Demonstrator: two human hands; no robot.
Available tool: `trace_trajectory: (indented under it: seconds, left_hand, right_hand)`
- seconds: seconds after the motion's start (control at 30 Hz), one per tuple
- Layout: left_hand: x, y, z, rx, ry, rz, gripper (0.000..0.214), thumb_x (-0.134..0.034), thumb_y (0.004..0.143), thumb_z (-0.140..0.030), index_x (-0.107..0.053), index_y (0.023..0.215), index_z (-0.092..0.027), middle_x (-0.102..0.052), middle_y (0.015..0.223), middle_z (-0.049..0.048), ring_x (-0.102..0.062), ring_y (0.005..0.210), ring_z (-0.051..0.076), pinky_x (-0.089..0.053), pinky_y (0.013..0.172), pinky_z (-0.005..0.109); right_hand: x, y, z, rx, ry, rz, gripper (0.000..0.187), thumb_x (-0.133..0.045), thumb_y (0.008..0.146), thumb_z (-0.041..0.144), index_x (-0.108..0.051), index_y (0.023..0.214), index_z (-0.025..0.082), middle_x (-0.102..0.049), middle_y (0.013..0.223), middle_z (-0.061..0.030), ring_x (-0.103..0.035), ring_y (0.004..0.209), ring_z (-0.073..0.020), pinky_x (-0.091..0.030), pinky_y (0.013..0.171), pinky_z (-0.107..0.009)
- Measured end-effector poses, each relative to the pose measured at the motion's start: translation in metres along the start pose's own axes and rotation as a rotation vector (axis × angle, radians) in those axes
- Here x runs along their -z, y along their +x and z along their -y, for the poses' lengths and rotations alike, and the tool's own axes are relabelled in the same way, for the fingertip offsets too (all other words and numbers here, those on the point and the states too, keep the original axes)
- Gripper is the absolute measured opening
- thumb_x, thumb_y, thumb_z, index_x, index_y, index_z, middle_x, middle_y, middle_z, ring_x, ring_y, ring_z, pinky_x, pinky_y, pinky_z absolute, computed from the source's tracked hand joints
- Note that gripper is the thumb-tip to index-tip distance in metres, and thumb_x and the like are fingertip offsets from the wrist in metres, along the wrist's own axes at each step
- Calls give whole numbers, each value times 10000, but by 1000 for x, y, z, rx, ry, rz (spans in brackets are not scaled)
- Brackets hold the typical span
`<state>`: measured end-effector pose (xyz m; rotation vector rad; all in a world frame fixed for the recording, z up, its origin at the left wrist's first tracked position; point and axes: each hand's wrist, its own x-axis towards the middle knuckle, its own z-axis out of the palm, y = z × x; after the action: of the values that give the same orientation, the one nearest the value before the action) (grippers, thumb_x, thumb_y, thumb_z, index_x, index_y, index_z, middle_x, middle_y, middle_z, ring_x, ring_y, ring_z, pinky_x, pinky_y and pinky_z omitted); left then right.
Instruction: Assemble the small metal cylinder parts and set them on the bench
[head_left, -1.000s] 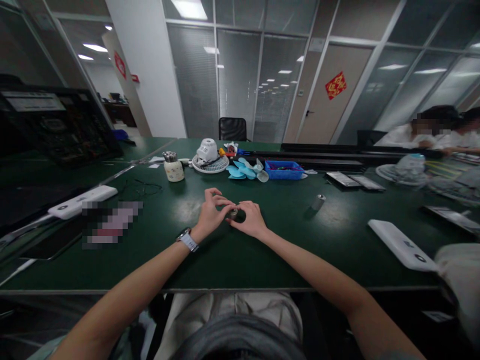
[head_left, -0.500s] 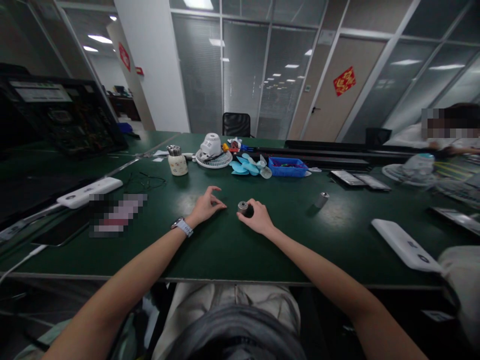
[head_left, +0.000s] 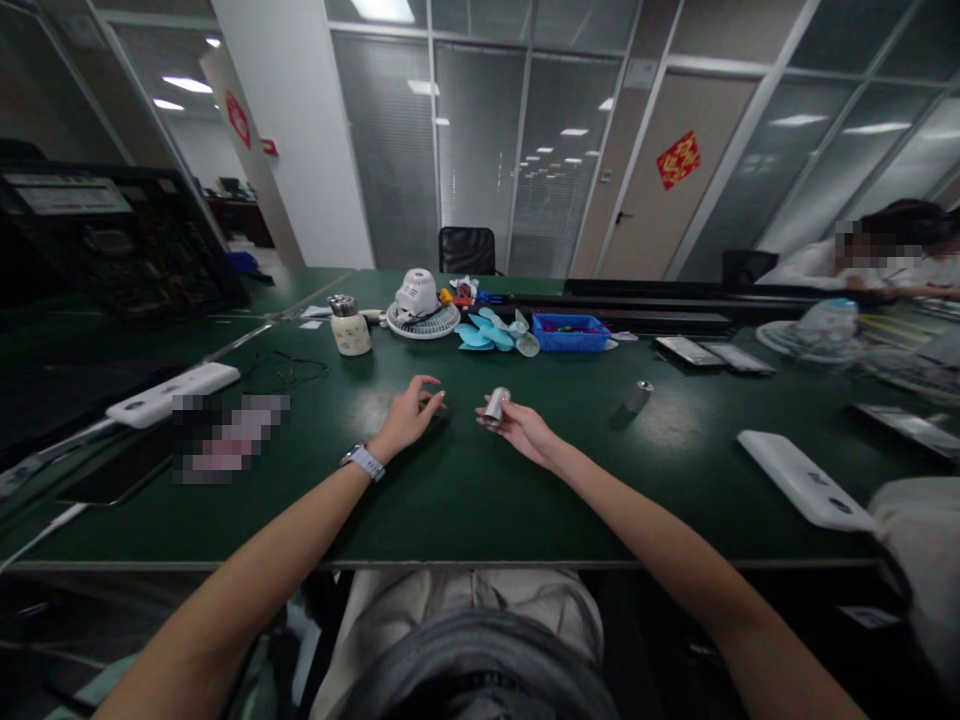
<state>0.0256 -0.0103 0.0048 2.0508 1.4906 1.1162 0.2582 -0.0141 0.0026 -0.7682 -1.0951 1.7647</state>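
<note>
Right hand (head_left: 529,432): closed on a silver cylinder (head_left: 496,406), gripping it between thumb and fingers
Silver cylinder: at the right hand's fingertips, in front of the person's middle; long axis tilted, the upper end leaning to the right; from here I can't tell whether it touches the table (head_left: 450,510)
Left hand (head_left: 405,415): holding nothing I can see, thumb and fingers apart, tips pointing toward the silver cylinder with a gap between
Second cylinder (head_left: 640,397): on the table off to the right, well apart from both hands, the right one nearer; long axis close to upright, as far as I can judge
Farther across the table: light-blue fan blades (head_left: 487,332) and a blue tray (head_left: 570,342), side by side, both beyond the silver cylinder
</note>
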Motion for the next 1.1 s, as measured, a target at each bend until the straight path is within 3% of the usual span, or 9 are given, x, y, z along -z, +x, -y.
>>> trace_trajectory:
  seconds: [0.17, 0.3, 0.43, 0.57, 0.67, 0.77, 0.93, 1.1]
  left_hand:
    - [-3, -1, 0, -23, 0, 42, 361, -437, 900, -465, -452, 1158, -214, -728, 834, 39, -669, 692, 186, -476, 662, 291]
    - [-2, 0, -1, -5, 7, 64, 352, -425, 902, -451, -473, 1156, -211, -726, 850, 41, -663, 686, 179, -477, 654, 284]
    - [1, 0, -3, -16, 30, 7, 330, -398, 899, -359, -531, 1150, -191, -722, 938, 59, -667, 782, 177, -481, 714, 281]
    - [7, 0, -4, 25, 120, -61, 360, -330, 857, -264, -675, 913, -178, -727, 940, 52, -655, 867, 195, -468, 802, 295]
    - [10, 1, -5, 60, 149, -29, 395, -330, 810, -261, -680, 645, -180, -733, 976, 50, -644, 927, 220, -460, 824, 297]
    - [11, 2, -5, 113, 165, -5, 403, -343, 777, -265, -664, 552, -173, -741, 924, 63, -652, 855, 228, -464, 740, 291]
    - [11, 2, -5, 128, 290, -36, 453, -322, 795, -297, -748, 728, -155, -705, 688, 69, -619, 697, 219, -422, 634, 285]
    - [10, 3, -1, 135, 378, -37, 418, -323, 801, -267, -691, 623, -177, -684, 654, 65, -591, 644, 199, -373, 592, 275]
  right_hand:
    - [1, -3, 8, -118, 141, -22, 290, -332, 992, 269, -573, 1066, 127, -695, 1050, -120, -675, 867, -139, -496, 863, -285]
    - [1, -2, 11, -164, 152, -34, 296, -331, 996, 286, -583, 1045, 139, -696, 1047, -95, -674, 875, -122, -510, 832, -257]
    - [1, -2, 11, -157, 109, -59, 285, -356, 988, 295, -594, 1042, 147, -692, 1060, -88, -670, 880, -115, -507, 854, -263]
    - [1, -3, 11, -145, 69, -46, 274, -364, 982, 290, -588, 1048, 147, -671, 1119, -103, -667, 910, -125, -505, 866, -274]
    - [0, -3, 10, -134, 60, -59, 259, -361, 983, 307, -577, 1021, 172, -669, 1126, -87, -669, 907, -126, -511, 863, -284]
    - [-2, -4, 11, -139, 64, -91, 255, -358, 985, 314, -577, 982, 183, -678, 1107, -80, -673, 865, -116, -508, 864, -277]
    - [-1, -4, 12, -141, 62, -92, 286, -377, 978, 359, -584, 999, 163, -681, 1100, -103, -674, 834, -121, -517, 849, -282]
    - [1, -3, 10, -142, 90, -96, 234, -434, 960, 343, -561, 1043, 165, -695, 1050, -96, -674, 810, -130, -536, 820, -292]
